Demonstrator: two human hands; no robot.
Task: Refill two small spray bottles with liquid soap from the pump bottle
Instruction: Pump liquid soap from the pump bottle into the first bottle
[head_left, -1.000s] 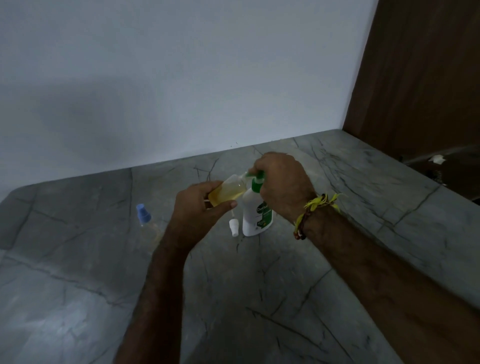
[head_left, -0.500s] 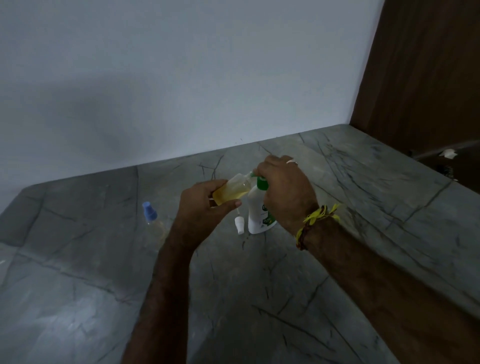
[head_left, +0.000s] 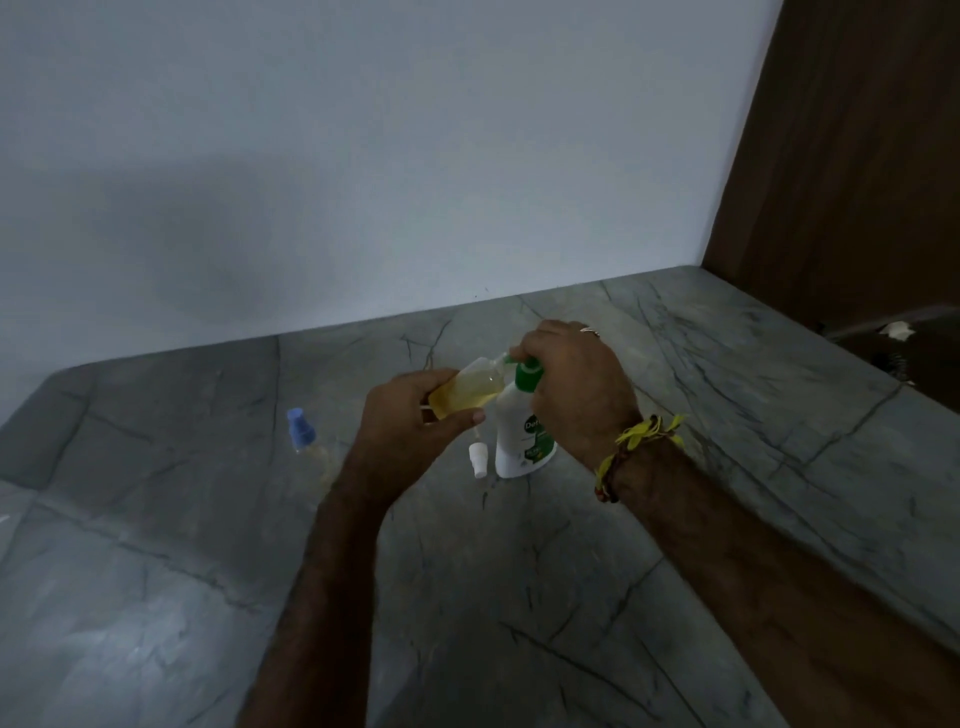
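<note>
Clear plastic forms spray bottle 1 (head_left: 470, 392), part full of yellow soap and tilted with its mouth at the spout of the pump bottle (head_left: 522, 434); the left hand (head_left: 415, 415) wraps its body, fingers and thumb curled round it, while the right hand (head_left: 576, 387) curls over the green pump head. Bottle 1 is likely light, thin-walled and slippery if soap spills, so hold it mid-body without squeezing. Its white sprayer (head_left: 478, 460) lies at 9 o'clock of the pump bottle; bottle 2 (head_left: 304, 434), blue-capped, stands further out at 9 o'clock.

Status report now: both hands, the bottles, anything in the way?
Left hand grips small bottle, tilted at pump. Right hand on pump bottle head. White cap beside it; blue-capped bottle apart.
</note>
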